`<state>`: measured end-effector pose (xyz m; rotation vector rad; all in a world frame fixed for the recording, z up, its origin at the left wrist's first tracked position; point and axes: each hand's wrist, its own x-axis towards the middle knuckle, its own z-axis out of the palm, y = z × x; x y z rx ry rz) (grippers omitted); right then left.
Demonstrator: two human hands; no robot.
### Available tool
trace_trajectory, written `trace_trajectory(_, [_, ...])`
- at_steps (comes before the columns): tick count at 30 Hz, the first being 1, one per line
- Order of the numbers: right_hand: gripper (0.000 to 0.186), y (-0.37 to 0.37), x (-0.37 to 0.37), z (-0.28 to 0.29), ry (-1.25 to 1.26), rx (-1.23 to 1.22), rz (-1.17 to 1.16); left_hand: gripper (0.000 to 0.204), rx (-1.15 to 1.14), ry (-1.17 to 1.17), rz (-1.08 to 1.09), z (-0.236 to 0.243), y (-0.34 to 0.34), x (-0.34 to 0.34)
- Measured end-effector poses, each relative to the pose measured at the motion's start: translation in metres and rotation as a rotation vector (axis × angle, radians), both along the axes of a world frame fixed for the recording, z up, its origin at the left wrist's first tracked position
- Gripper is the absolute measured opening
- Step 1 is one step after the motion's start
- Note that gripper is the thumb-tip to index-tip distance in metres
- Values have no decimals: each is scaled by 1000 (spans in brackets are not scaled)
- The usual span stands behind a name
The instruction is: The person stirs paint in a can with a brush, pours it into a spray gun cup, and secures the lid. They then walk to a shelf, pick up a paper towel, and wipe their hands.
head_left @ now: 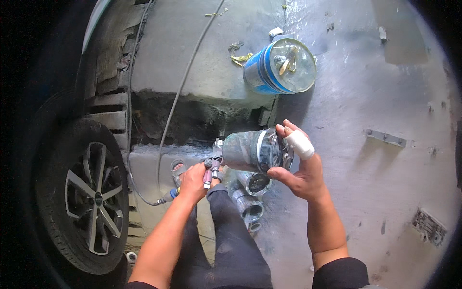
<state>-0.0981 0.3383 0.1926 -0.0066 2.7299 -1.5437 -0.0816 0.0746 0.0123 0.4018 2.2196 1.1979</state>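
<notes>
My left hand (192,184) is closed around a spray gun (211,169) with pinkish-purple fittings. An air hose with a blue coupling (171,194) runs up to the gun beside that hand. On the gun sits a see-through, paint-smeared cup (243,151), tilted with its lid end toward the right. My right hand (305,168) grips the dark lid (279,153) by its rim, thumb below and fingers above. White tape (300,144) wraps one of its fingers. Whether the lid is tight or loose, I cannot tell.
At the left stands a car wheel (96,197). A blue bucket (263,70) with litter on its top is farther off. Several metal cans (249,208) lie near my legs. A grey hose (185,72) trails across the floor. At right are a metal bracket (386,138) and a socket plate (429,227).
</notes>
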Motion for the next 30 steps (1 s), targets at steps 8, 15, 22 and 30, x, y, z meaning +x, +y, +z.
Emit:
trace_trajectory(8, [71, -8, 1, 56, -27, 176, 264, 15, 66, -134, -74, 36, -12, 3])
trace_trajectory(15, [71, -42, 35, 89, -195, 148, -93, 13, 44, -74, -135, 68, -29, 13])
trace_trajectory(22, [83, -56, 56, 138, -167, 256, -17, 21, 78, 118, -109, 87, -34, 31])
trace_trajectory(30, [99, -67, 77, 190, -126, 375, -46, 16, 125, 248, -101, 134, -39, 33])
